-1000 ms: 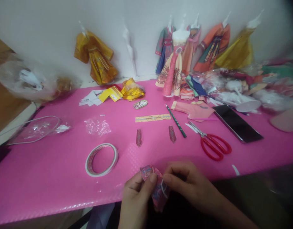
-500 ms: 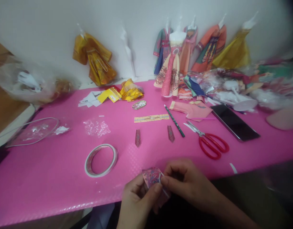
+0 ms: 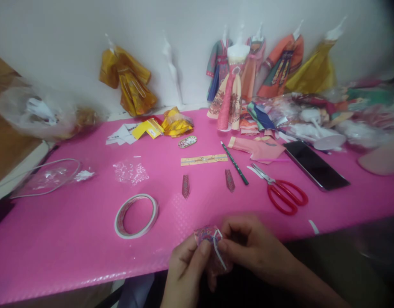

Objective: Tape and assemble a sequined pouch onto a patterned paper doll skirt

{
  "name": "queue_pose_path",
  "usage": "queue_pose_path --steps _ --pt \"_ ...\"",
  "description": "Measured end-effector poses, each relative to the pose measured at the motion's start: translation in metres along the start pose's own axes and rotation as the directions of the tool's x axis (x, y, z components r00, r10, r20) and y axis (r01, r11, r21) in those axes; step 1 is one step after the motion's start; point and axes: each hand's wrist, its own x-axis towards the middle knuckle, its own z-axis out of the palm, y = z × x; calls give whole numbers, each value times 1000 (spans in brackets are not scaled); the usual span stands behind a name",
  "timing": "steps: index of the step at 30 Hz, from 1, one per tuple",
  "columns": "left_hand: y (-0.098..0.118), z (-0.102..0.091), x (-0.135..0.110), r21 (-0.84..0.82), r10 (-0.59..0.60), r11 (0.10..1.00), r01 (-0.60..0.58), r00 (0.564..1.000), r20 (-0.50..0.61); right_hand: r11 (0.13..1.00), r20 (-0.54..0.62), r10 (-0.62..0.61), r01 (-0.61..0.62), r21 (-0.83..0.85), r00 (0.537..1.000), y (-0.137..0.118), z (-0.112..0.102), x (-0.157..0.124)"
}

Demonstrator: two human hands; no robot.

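- Cloth [image 3: 212, 260], one piece, small, patterned in reddish pink and blue; held in both hands in front of the person, at the near edge of the table. Long axis slants from upper left to lower right; one end faces the table, the other the person's lap.
- White strip [image 3: 220, 258], narrow, on the cloth's upper face; runs roughly lengthwise, its lower end pointing down and right, its upper end bent.
- Left hand [image 3: 186, 263]: clamped on the cloth, thumb on top, fingers curled at the side and beneath.
- Right hand [image 3: 251, 248]: thumb and forefinger pinched at the cloth's right edge, beside the strip.
- Tags, a burgundy pair, left [image 3: 186, 187] and right [image 3: 229, 180], lying apart beyond the hands, pointed ends toward the person.
- Tape roll [image 3: 119, 220], lying flat, left of the hands.
- Scissors [image 3: 282, 191], red handles, right of the hands; blades point away and left.
- Pencil [image 3: 234, 162], dark, slanted, near the right tag.
- Table [image 3: 72, 239], pink cover, beneath these.
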Motion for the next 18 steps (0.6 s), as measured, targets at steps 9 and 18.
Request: queue_pose_path --steps 9,18 --pt "-4 -1 -3 28 -18 999 17 999 28 998 32 -31 29 52 999 -3 -2 0" --pt "-13 -8 -1 34 26 999 -31 989 146 998 -62 23 -19 60 998 -2 2 0"
